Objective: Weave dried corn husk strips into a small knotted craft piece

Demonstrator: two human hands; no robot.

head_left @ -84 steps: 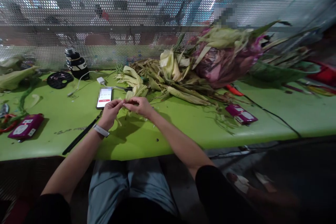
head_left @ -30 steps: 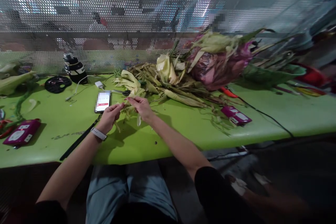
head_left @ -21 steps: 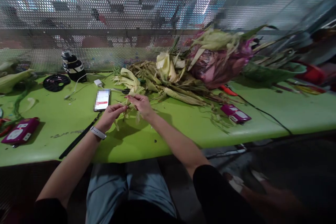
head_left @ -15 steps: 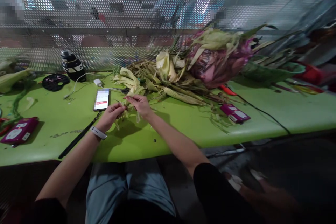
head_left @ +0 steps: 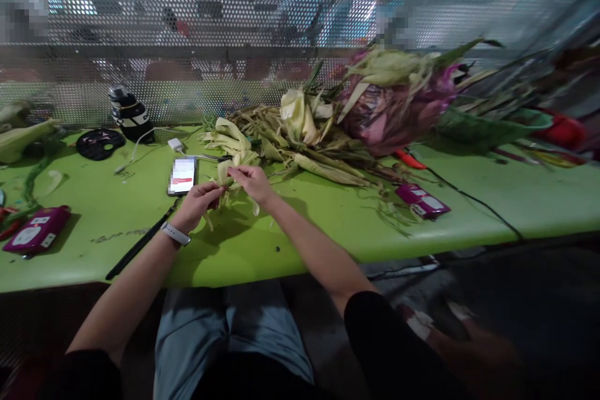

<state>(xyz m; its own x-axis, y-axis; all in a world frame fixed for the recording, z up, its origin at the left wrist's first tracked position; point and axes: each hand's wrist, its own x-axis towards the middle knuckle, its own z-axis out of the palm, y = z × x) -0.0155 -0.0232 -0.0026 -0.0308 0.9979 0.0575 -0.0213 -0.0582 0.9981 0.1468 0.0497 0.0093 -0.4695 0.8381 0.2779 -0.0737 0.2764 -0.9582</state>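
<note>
Both of my hands meet over the green table (head_left: 328, 225), just in front of a heap of pale corn husks (head_left: 300, 137). My left hand (head_left: 197, 203), with a white band on the wrist, is closed on a small bundle of husk strips (head_left: 225, 178). My right hand (head_left: 253, 182) pinches the same bundle from the right side. Loose ends of the strips hang down between my hands. A phone (head_left: 182, 175) with a lit screen lies flat just left of my left hand.
A purple and green pile of leaves (head_left: 398, 100) sits at the back right. Pink packets lie at the left (head_left: 32, 234) and the right (head_left: 424, 200). A black bottle (head_left: 129, 112), a dark round lid (head_left: 98, 142), a white charger cable (head_left: 140, 150) and a perforated metal screen (head_left: 187, 25) stand behind.
My hands have stayed together on the husk strips, shifting them slightly. The bundle now stands a little higher between my fingers. The view has swayed a bit.
</note>
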